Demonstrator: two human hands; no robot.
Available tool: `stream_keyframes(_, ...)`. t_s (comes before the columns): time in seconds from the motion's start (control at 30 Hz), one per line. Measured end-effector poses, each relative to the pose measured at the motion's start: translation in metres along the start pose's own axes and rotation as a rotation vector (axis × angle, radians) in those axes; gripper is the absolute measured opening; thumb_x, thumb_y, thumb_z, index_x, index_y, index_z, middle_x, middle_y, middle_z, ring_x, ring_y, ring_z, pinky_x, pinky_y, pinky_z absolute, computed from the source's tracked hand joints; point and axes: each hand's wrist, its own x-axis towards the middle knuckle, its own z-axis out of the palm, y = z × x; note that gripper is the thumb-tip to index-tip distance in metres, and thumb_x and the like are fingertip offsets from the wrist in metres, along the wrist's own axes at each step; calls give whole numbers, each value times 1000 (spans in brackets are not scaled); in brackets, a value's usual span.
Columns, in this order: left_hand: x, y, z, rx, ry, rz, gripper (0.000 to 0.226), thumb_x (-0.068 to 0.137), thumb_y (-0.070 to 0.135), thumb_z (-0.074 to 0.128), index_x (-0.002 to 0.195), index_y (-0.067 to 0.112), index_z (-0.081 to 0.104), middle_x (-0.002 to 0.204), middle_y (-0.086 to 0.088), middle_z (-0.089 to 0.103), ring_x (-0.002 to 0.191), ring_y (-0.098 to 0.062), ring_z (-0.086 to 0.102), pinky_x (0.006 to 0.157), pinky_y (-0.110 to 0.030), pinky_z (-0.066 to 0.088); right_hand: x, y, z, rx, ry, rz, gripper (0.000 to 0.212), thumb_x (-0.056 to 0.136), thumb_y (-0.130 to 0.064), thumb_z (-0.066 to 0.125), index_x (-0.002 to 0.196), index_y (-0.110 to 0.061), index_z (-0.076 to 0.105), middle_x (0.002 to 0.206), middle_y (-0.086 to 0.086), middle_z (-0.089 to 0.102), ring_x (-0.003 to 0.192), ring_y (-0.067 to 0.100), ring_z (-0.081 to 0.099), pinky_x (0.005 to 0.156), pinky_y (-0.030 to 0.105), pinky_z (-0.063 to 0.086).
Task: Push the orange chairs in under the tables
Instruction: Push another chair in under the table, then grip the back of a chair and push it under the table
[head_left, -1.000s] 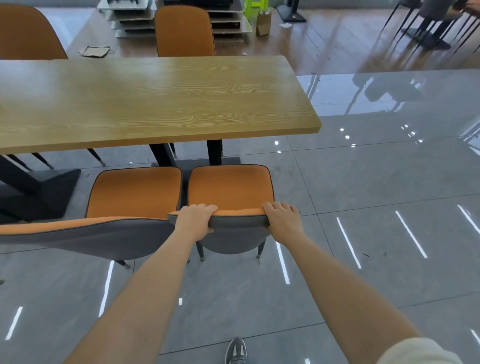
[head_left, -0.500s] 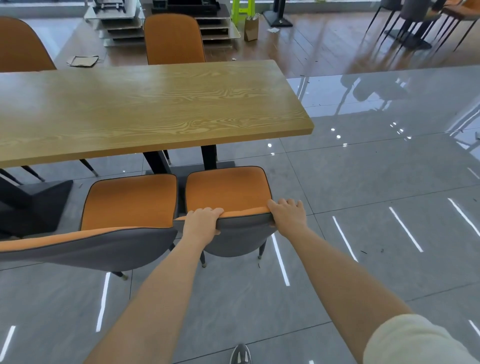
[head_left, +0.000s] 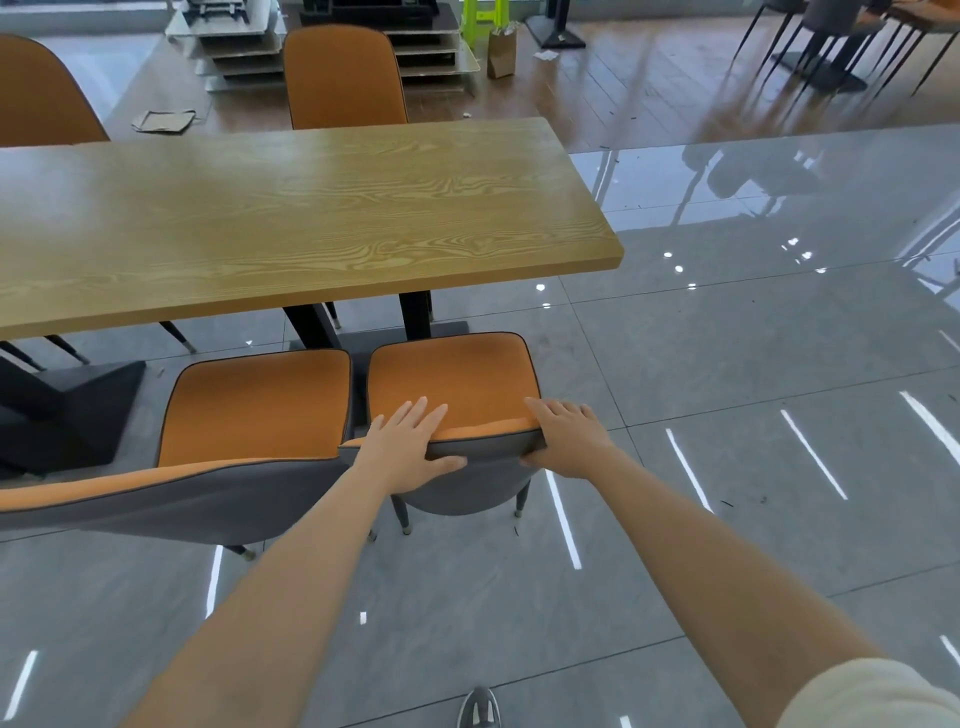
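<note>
A: Here, left to right, what do we see?
B: A neighbouring chair (head_left: 254, 410), then our left hand (head_left: 405, 449) lying flat, fingers straight, on the backrest of the orange chair (head_left: 457, 374), whose seat sits just short of the table (head_left: 311, 208). Our right hand (head_left: 566, 441) curls round the backrest corner.
A: How will it handle?
B: Probably light and rigid; we push at the backrest top.

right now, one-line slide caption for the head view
Head view: left hand and right hand on the backrest of an orange chair facing the wooden table, second orange chair close beside it.
</note>
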Motion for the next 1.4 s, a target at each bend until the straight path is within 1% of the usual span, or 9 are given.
stream_keyframes(0.07,-1,6,-2,-53,20,13,71,92,62,26,150,29,0,160,-1,-3,148,-19,-2,119,-45,4,-4,6,-4,86,1,-28,85,88,-51,53,150,-19,6,160,3,13,148,23,8,119,44,10)
stream_keyframes(0.13,1,15,-4,-75,52,13,67,95,58,22,149,28,-2,160,0,-5,148,-18,-4,119,-43,2,-9,14,-9,159,44,-24,81,92,-52,44,151,-20,-1,161,3,2,148,20,-1,120,42,6)
stream_keyframes(0.2,7,26,-9,-67,81,6,67,95,57,20,149,27,-4,160,-1,-8,148,-18,-6,119,-42,0,-14,25,-16,184,75,4,77,95,-50,37,150,-19,-7,161,3,-5,148,19,-6,120,42,3)
stream_keyframes(0.37,39,69,-30,-26,159,42,66,96,54,19,149,25,-6,159,-1,-11,147,-18,-9,119,-41,-2,-18,69,-43,186,119,114,77,98,-49,32,148,-17,-15,159,6,-15,147,22,-13,119,42,-2)
stream_keyframes(0.6,114,165,-70,66,285,41,66,97,53,19,149,22,-7,159,-4,-11,147,-19,-10,119,-43,-4,-14,164,-94,170,184,147,78,98,-50,30,146,-16,-21,158,6,-22,146,21,-17,119,40,-7)
stream_keyframes(0.77,167,244,-95,45,345,-6,67,97,51,22,149,20,-8,159,-4,-14,147,-20,-11,119,-46,-1,-14,246,-137,149,239,120,78,98,-50,30,147,-15,-20,157,6,-24,146,22,-17,119,39,-8)
stream_keyframes(0.9,207,291,-113,35,372,-19,68,97,52,22,149,20,-10,159,-4,-14,147,-20,-11,118,-46,-3,-1,306,-167,121,257,99,78,98,-50,29,146,-16,-21,157,5,-25,146,21,-19,118,38,-9)
stream_keyframes(1.13,288,340,-143,36,347,-56,69,97,52,23,149,20,-10,160,-4,-12,147,-20,-10,118,-46,0,56,389,-212,116,261,79,78,97,-51,29,146,-16,-21,157,4,-24,146,21,-18,119,38,-8)
stream_keyframes(1.4,436,372,-192,-23,353,-109,69,97,50,25,149,21,-10,159,-3,-14,147,-19,-10,118,-46,0,167,481,-288,50,272,21,79,98,-51,28,145,-16,-24,156,4,-26,146,21,-18,119,38,-7)
